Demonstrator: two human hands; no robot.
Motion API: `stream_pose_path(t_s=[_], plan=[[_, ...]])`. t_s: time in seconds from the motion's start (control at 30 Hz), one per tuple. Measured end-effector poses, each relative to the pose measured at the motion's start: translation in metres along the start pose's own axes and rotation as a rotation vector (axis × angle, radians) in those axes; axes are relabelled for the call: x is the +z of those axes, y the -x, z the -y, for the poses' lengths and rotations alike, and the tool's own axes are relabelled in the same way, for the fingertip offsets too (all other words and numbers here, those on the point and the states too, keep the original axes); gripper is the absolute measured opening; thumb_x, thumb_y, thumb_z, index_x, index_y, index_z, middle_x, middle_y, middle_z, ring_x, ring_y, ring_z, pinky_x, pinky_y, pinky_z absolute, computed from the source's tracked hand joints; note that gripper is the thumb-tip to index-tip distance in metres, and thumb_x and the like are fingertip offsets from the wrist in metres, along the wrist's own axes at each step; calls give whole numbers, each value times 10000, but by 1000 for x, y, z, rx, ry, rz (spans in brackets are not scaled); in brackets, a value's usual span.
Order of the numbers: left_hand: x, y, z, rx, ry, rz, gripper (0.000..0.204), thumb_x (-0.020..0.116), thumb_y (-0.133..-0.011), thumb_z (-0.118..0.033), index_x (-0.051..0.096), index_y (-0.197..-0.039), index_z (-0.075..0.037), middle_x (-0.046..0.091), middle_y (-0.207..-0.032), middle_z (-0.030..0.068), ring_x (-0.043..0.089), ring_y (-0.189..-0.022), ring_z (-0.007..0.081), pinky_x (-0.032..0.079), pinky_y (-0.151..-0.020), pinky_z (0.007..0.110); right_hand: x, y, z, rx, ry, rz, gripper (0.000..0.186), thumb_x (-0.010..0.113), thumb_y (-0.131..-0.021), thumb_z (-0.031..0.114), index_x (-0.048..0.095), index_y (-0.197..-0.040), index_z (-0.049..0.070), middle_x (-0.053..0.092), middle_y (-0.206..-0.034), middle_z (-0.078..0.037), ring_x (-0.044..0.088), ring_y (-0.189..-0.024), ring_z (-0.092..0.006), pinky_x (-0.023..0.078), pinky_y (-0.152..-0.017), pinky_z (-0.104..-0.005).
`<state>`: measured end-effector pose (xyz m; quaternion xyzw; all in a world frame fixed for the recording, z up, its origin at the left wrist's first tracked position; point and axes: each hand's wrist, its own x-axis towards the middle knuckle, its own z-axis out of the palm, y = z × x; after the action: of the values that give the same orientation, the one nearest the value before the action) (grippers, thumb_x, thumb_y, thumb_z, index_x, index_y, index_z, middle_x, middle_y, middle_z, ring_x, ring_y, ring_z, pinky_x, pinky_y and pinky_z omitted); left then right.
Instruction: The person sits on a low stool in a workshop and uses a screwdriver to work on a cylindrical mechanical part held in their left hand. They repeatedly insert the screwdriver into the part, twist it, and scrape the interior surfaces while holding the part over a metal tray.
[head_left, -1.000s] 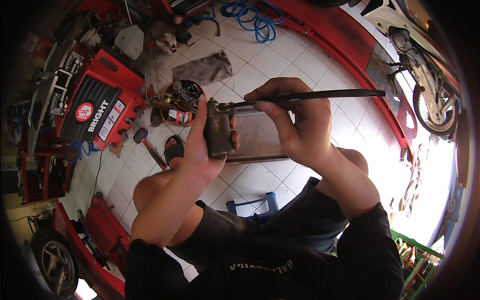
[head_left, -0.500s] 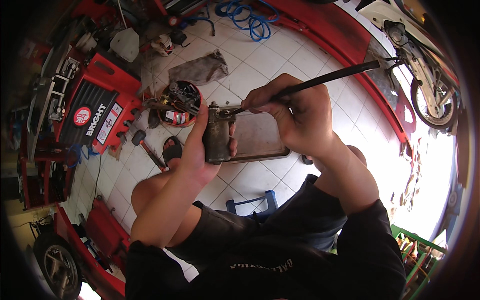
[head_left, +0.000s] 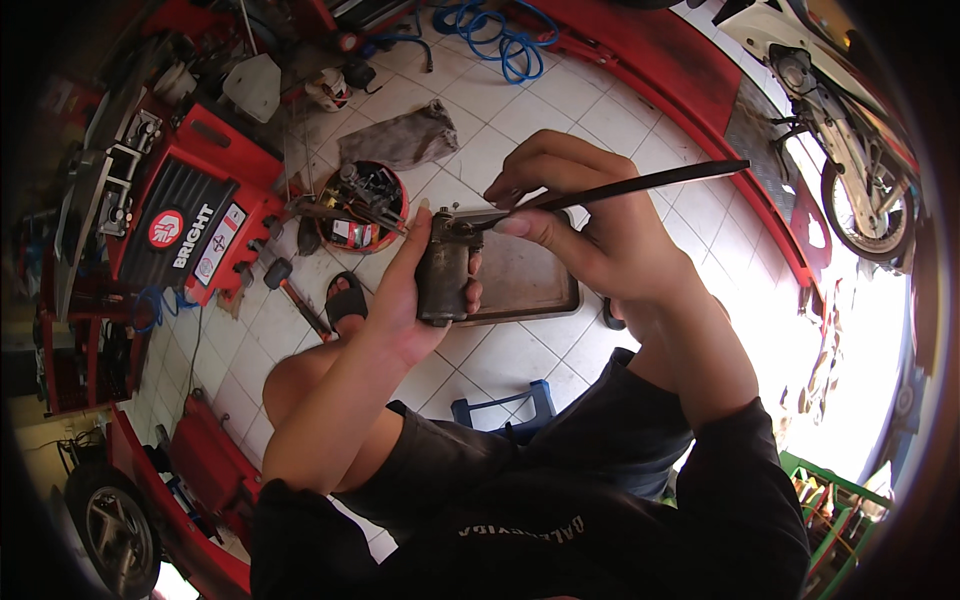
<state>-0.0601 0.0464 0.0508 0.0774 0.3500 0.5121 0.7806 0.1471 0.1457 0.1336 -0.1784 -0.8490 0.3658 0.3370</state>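
My left hand (head_left: pixel 402 318) is wrapped round a dark metal cylinder (head_left: pixel 443 282) that looks like a small starter motor, held nearly upright. Its thumb lies along the left side and fingertips show at the right. In my right hand (head_left: pixel 615 235) is a long, slender dark tool (head_left: pixel 670 178), pinched near its thin end, with the wide end sticking out to the right. The thin end reaches the fitting at the cylinder's top; whether it touches is hard to see. Below the hands, a shallow metal tray (head_left: pixel 573 300) lies on the floor.
A red tub (head_left: pixel 402 190) full of parts stands beyond my left hand, near a grey rag (head_left: pixel 400 137). A hammer (head_left: pixel 298 300) lies left, by a red machine (head_left: pixel 215 150). A blue stool (head_left: pixel 542 398) is between my legs; a motorcycle (head_left: pixel 830 130) stands far right.
The right hand's fingers have lifted and loosened, and the tool has tilted flatter. My left hand and the cylinder have shifted slightly right.
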Motion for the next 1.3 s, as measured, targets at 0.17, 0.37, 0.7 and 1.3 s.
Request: stream_pose_path(t_s=[0.17,0.37,0.7,1.3], plan=[[-2,-4,2,-10,31,16,541,486,-1003,-631,621,-1087,-114,643,-854,80,620,-660,225,470,-594,344,5,4,11,220,-35,-89,443,734,-817,-83,632,-1241,-11,669,-915,-72,701,-889,-183,561,-828,-307],[-1,-6,5,-35,66,-4,552,484,-998,-641,617,-1086,-113,639,-849,86,609,-655,234,463,-599,343,16,2,5,244,-251,-242,603,702,-798,-121,534,-1362,5,684,-925,-105,734,-881,-218,587,-807,-343],[0,-8,8,-62,90,22,563,482,-995,-651,606,-1087,-109,634,-858,93,603,-657,232,459,-601,343,8,4,1,141,81,-226,152,736,-857,-48,691,-1002,-45,692,-955,-103,729,-902,-185,587,-794,-318],[1,-12,10,-66,90,17,554,488,-993,-648,600,-1079,-113,629,-855,89,599,-655,228,459,-600,341,6,6,4,223,-83,-324,334,727,-866,-50,664,-1193,-31,687,-929,-73,695,-915,-145,564,-822,-311]])
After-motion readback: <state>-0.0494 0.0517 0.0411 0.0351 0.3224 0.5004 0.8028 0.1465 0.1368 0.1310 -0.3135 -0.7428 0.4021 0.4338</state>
